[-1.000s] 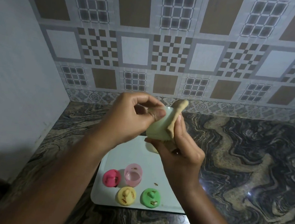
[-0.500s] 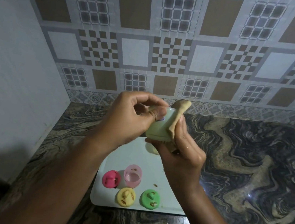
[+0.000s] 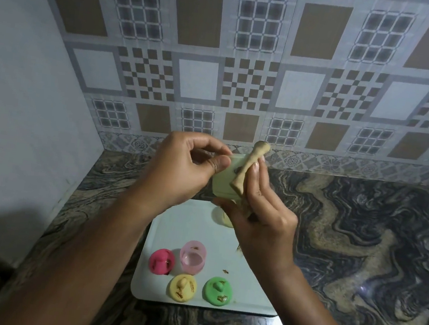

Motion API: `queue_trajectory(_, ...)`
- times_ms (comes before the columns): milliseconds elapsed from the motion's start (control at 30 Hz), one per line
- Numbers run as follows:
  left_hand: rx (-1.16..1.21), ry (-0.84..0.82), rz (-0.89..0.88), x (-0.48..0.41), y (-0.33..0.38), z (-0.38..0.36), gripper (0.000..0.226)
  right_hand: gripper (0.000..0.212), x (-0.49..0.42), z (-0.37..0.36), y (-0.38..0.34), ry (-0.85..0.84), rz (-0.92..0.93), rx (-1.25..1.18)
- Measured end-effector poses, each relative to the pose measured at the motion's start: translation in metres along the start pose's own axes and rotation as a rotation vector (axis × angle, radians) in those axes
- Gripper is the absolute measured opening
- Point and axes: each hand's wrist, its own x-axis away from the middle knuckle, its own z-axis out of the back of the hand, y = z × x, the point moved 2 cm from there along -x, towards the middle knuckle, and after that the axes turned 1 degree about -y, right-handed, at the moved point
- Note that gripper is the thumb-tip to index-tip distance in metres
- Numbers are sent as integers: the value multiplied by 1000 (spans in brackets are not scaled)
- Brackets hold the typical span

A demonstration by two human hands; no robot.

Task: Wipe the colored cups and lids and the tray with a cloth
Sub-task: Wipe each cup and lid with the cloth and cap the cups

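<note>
Pale green cup (image 3: 223,182) is up in the air over the far end of the white tray (image 3: 245,295), held between both hands. It's tipped, long axis running up and away toward the tiled wall; can't honestly tell whether the upper end is the mouth or the base. Left hand (image 3: 180,169) grips that upper end, thumb and curled fingers pinching it. Right hand (image 3: 262,222) has the beige cloth (image 3: 247,169) pinned against the cup's side with its fingers, thumb tucked underneath. The cloth is twisted into a rope lying roughly along the cup's length, with its tip poking up past the fingertips.

Down on the tray: pink cup (image 3: 192,258) standing upright, mouth up, with a magenta lid (image 3: 162,261) just left of it, and a yellow lid (image 3: 182,286) and green lid (image 3: 218,289) along the near edge, knobs up. Tray sits on a swirly marble counter (image 3: 361,234).
</note>
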Motion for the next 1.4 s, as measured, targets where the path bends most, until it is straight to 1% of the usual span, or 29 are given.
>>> queue_trajectory(67,20,25,17,0,-2,0,15,61,-1,1,2,-13,10,-10)
queue_trajectory(167,27,50,27,0,-9,-2,19,48,4,-2,6,-30,25,-28)
queue_trajectory(233,29,56,34,-1,-15,-2,18,43,9,-4,8,-42,19,-46)
queue_trajectory(333,18,74,47,-2,-25,-3,16,40,18,-8,13,-44,4,-61)
queue_trajectory(433,12,78,74,-5,-38,-4,14,42,27,-11,19,-55,-46,-95)
queue_trajectory(533,4,78,117,-6,-55,-5,13,43,34,-13,30,-73,-196,-141)
queue_trajectory(633,-9,80,154,-7,-73,-7,15,42,38,-17,40,-106,-510,-276)
queue_trajectory(667,-24,77,159,-8,-80,-9,15,40,37,-19,41,-123,-580,-320)
queue_trajectory(767,-90,71,167,-11,-100,-16,9,39,31,-31,48,-137,-681,-395)
queue_trajectory(867,-165,73,177,-13,-118,-24,8,38,20,-44,58,-157,-695,-339)
queue_trajectory(967,-275,39,158,-17,-136,-33,11,37,12,-65,78,-199,-725,-267)
queue_trajectory(1133,-384,-31,188,-24,-174,-50,14,43,-1,-103,109,-311,-765,-192)
queue_trajectory(1233,-427,-57,223,-29,-192,-60,15,42,-8,-121,122,-330,-774,-142)
queue_trajectory(1400,-461,-107,305,-43,-215,-81,15,43,-15,-147,141,-338,-833,-153)
